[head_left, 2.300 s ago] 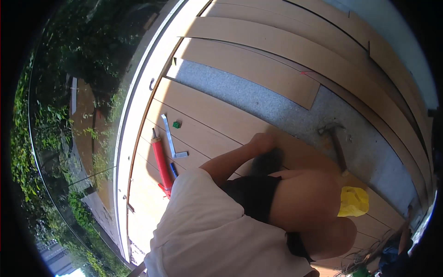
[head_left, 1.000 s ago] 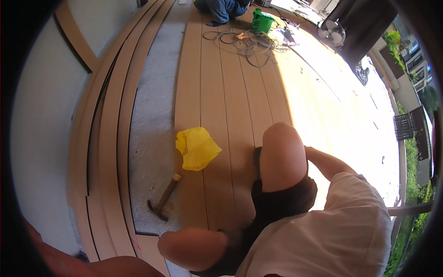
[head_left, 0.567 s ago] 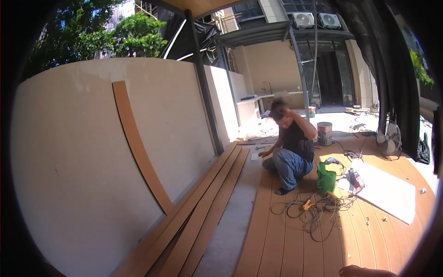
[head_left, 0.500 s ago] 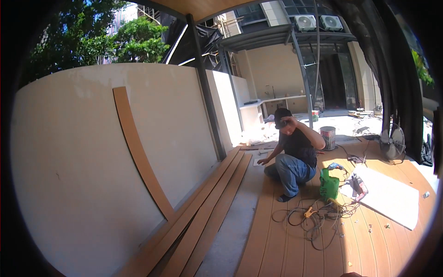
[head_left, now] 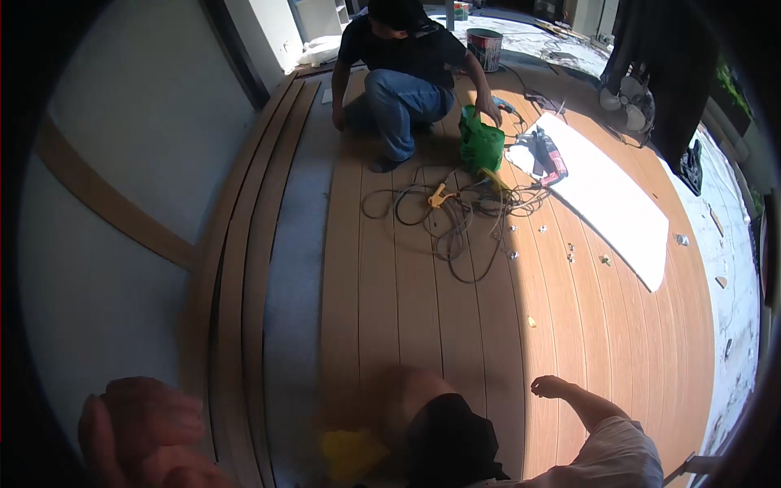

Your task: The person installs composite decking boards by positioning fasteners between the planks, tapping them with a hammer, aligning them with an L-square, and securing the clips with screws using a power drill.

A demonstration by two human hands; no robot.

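Note:
My left hand (head_left: 150, 427) is raised close at the lower left, blurred and in shadow, its fingers folded together; no object shows in it. Lower right, my right hand (head_left: 551, 386) hangs over the sunlit deck boards (head_left: 569, 423), fingers loosely curled with nothing visible in them. Between them, beside my bare knee and dark shorts, is a blurred yellow thing (head_left: 354, 454) whose kind I cannot make out. Ahead squats a person (head_left: 403, 89) in a dark top and jeans, one hand at a green bag (head_left: 480, 142).
Long brown boards (head_left: 244, 268) lie left of a bare grey strip (head_left: 293, 301); another board (head_left: 106, 199) leans on the wall. Ahead are tangled cables (head_left: 455, 220) with a yellow connector (head_left: 439, 195), a white panel (head_left: 626, 220) bearing a red tool (head_left: 551, 163), small metal pieces, a bucket (head_left: 484, 50) and a fan (head_left: 630, 106).
The view has tipped down and moved nearer the person. Both my hands have come into fuller view. The person's raised hand has come down from their head to the green bag.

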